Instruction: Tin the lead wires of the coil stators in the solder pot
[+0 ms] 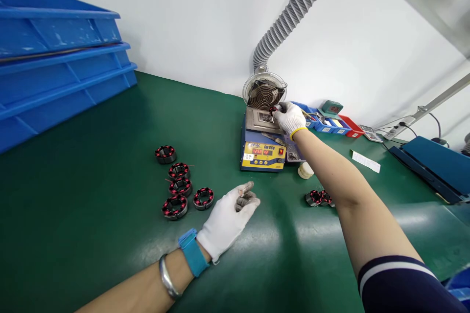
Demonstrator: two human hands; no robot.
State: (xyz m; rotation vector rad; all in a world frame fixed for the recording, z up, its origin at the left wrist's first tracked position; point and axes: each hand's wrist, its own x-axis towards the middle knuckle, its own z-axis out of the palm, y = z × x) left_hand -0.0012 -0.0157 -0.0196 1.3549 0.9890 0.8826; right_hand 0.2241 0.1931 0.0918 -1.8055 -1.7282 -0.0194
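A green bench (121, 122) runs along a white wall (191, 14). The right hand (291, 118), in a white glove with a yellow cuff, has its fingers clamped on a small red-and-black wound ring (273, 110), held over the far top of the solder pot (263, 154). The left hand (228, 216), gloved too, is near and left of the pot; its fingers are loosely curled, the thumb apart from them, with nothing visible between.

Just left of that hand lies a single wound ring (203, 198), and farther left four more form a rough column (178, 171). Right of the pot stand a pale round container (305, 170) and, nearer, another group of rings (316, 198).

Behind the pot, a round fan (265, 95) joins a grey hose (293, 12) rising rightward. Stacked blue crates (55, 76) fill the far left; small blue bins (325, 126) and a red bin (351, 127) sit far right.
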